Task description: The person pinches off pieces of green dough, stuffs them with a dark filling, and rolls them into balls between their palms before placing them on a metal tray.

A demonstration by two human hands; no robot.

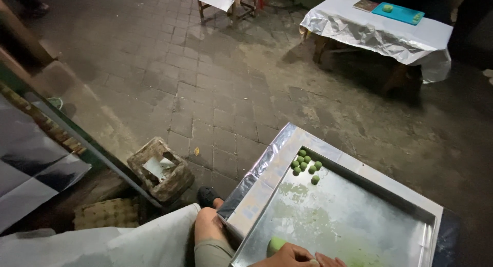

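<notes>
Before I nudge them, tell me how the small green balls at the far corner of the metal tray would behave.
The small green balls look round, so they would probably roll on the smooth metal tray. Its raised rim would likely stop them. They seem light. Green smears hint they are soft, possibly sticky.

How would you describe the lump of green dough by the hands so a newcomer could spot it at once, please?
Find the large metal tray in the foreground. At its near edge, beside a hand, lies the green dough lump. It is far bigger than the small green balls clustered in the far corner.
</notes>
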